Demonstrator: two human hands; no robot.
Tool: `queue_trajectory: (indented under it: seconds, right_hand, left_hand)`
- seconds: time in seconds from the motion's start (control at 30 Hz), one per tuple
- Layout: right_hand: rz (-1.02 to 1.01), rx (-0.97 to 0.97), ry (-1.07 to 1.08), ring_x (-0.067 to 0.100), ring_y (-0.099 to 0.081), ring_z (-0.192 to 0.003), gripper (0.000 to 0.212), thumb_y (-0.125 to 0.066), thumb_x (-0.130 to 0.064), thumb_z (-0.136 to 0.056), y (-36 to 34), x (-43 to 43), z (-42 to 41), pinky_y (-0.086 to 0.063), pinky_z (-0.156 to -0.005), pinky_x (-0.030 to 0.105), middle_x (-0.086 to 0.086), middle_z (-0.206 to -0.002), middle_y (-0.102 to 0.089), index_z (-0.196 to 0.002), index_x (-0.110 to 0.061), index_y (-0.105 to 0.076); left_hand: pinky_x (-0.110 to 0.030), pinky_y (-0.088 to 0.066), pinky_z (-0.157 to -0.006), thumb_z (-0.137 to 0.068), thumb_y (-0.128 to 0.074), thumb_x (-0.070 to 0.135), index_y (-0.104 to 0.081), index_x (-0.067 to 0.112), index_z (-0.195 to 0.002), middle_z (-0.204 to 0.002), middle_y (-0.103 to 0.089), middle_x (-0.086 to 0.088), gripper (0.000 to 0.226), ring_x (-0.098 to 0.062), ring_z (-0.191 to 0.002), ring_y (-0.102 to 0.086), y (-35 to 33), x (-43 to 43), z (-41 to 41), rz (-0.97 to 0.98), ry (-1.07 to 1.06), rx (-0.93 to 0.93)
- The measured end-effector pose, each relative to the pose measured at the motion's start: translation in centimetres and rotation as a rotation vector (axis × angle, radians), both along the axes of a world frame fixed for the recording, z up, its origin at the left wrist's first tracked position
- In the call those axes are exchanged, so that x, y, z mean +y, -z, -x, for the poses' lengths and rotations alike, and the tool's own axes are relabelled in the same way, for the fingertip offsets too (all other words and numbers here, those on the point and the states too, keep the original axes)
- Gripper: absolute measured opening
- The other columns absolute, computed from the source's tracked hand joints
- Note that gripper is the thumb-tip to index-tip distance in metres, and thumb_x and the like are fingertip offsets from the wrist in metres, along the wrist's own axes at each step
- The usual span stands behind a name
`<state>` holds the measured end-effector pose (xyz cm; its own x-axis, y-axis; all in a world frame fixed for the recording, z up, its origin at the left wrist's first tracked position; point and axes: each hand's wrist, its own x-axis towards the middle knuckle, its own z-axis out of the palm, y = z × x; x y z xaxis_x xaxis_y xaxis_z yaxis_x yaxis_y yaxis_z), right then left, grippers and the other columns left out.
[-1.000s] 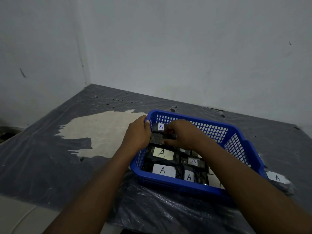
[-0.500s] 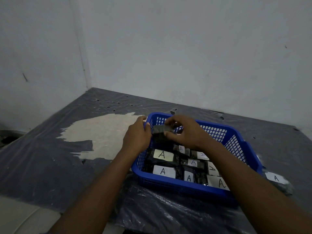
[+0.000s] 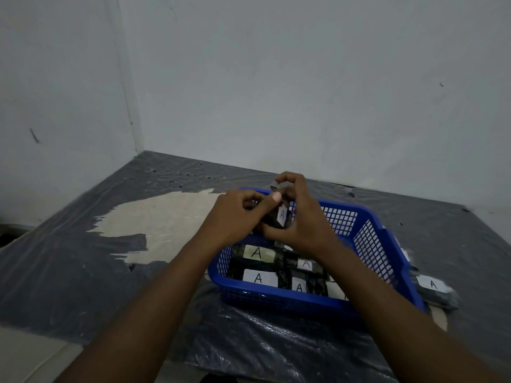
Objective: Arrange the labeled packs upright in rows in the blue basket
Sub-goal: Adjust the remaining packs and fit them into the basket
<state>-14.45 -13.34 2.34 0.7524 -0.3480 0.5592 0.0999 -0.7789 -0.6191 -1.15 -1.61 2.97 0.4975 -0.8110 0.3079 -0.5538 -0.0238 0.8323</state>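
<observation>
A blue mesh basket (image 3: 370, 244) sits on a dark plastic sheet. Several dark packs with white "A" labels lie in it, among them a near-left pack (image 3: 259, 278) and one behind it (image 3: 257, 252). Both hands hold one dark labelled pack (image 3: 280, 217) upright above the basket's far left corner. My left hand (image 3: 235, 214) grips its left side with the thumb on top. My right hand (image 3: 301, 217) wraps its right side and pinches its top edge. My right forearm hides the basket's near right part.
Another labelled pack (image 3: 432, 288) lies on the sheet just outside the basket's right wall. The dark plastic sheet (image 3: 83, 272) has a torn pale patch (image 3: 166, 225) to the left. Walls meet in a corner at the back left.
The hands have lifted one pack out of the basket's far left corner and turned it upright, so its "A" label now faces me. The camera has tilted slightly.
</observation>
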Motion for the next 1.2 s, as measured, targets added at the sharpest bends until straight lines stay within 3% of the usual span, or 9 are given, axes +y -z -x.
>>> queue_trajectory:
  seconds: [0.1,0.33,0.43,0.5,0.6,0.67,0.77,0.97,1.2]
  right_hand:
    - [0.057,-0.027,0.019,0.004,-0.062,-0.104,0.072,-0.084,-0.033,-0.071,-0.1,0.6,0.3,-0.051,-0.081,0.016,-0.033,-0.115,-0.051,-0.128,-0.018,-0.042]
    - [0.136,0.013,0.141,0.003,-0.057,-0.106,0.054,-0.081,-0.037,-0.077,0.4,0.7,2.1,-0.049,-0.087,0.018,-0.012,-0.116,-0.062,-0.124,-0.023,-0.056]
    - [0.113,0.043,0.168,0.0,-0.059,-0.105,0.052,-0.082,-0.034,-0.077,0.5,0.4,2.2,-0.049,-0.086,0.012,-0.014,-0.116,-0.064,-0.124,-0.025,-0.061]
    - [0.078,0.113,0.215,-0.003,-0.059,-0.101,0.052,-0.083,-0.034,-0.077,0.6,-0.1,2.0,-0.049,-0.085,0.011,-0.016,-0.114,-0.064,-0.124,-0.027,-0.062]
    - [0.054,0.276,0.268,0.001,-0.06,-0.098,0.057,-0.084,-0.034,-0.076,0.9,-1.0,1.3,-0.051,-0.086,0.017,-0.012,-0.116,-0.065,-0.128,-0.025,-0.06]
    - [0.069,0.37,0.267,0.005,-0.06,-0.099,0.059,-0.085,-0.035,-0.076,1.3,-1.2,0.6,-0.049,-0.083,0.019,-0.007,-0.117,-0.066,-0.128,-0.023,-0.06]
    - [0.08,0.445,0.266,0.01,-0.061,-0.095,0.054,-0.085,-0.034,-0.075,1.9,-1.3,-0.4,-0.049,-0.078,0.021,-0.002,-0.115,-0.067,-0.122,-0.021,-0.063]
    - [0.092,0.506,0.287,0.009,-0.058,-0.086,0.053,-0.087,-0.037,-0.072,3.1,-1.3,-2.6,-0.045,-0.071,0.02,0.001,-0.112,-0.066,-0.117,-0.016,-0.067]
    - [0.027,0.554,0.267,0.012,-0.064,-0.088,0.06,-0.088,-0.037,-0.069,3.5,-1.3,-3.1,-0.058,-0.079,0.03,0.003,-0.119,-0.058,-0.12,-0.02,-0.062]
  left_hand:
    - [-0.018,-0.058,-0.062,-0.087,-0.063,0.054,-0.073,0.028,-0.106,-0.086,-0.077,0.01,0.034,-0.003,-0.077,-0.073,0.2,0.4,0.1,0.071,0.091,0.138]
    - [-0.029,-0.061,-0.07,-0.092,-0.058,0.048,-0.07,0.026,-0.114,-0.098,-0.077,0.006,0.033,-0.01,-0.089,-0.073,1.2,1.2,-0.8,0.089,0.138,0.302]
    - [-0.013,-0.051,-0.075,-0.095,-0.048,0.053,-0.065,0.031,-0.117,-0.106,-0.07,0.014,0.035,0.002,-0.095,-0.065,1.5,1.5,-0.9,0.067,0.036,-0.035]
    - [-0.019,-0.04,-0.09,-0.099,-0.043,0.046,-0.059,0.026,-0.127,-0.12,-0.063,0.008,0.038,-0.004,-0.11,-0.056,2.2,1.6,-1.2,0.097,-0.146,-0.292]
    - [-0.026,-0.034,-0.098,-0.103,-0.041,0.032,-0.048,0.018,-0.139,-0.139,-0.055,-0.003,0.039,-0.019,-0.127,-0.05,3.3,1.6,-1.8,-0.021,-0.276,-0.192]
    - [-0.022,-0.042,-0.087,-0.104,-0.039,0.027,-0.047,0.024,-0.133,-0.123,-0.061,0.0,0.031,-0.021,-0.11,-0.06,4.4,1.4,-2.0,-0.146,-0.233,-0.105]
    - [-0.014,-0.037,-0.059,-0.104,-0.038,0.025,-0.045,0.029,-0.128,-0.098,-0.056,0.008,0.026,0.001,-0.07,-0.052,5.6,1.6,-1.9,-0.161,-0.176,-0.114]
    - [-0.009,-0.032,-0.059,-0.105,-0.036,0.028,-0.041,0.023,-0.141,-0.102,-0.054,0.011,0.037,0.007,-0.07,-0.048,5.8,1.6,-1.7,-0.151,-0.203,-0.135]
    - [-0.008,-0.031,-0.058,-0.105,-0.036,0.027,-0.04,0.023,-0.142,-0.102,-0.058,0.007,0.038,0.004,-0.07,-0.049,5.7,1.6,-1.5,-0.151,-0.215,-0.112]
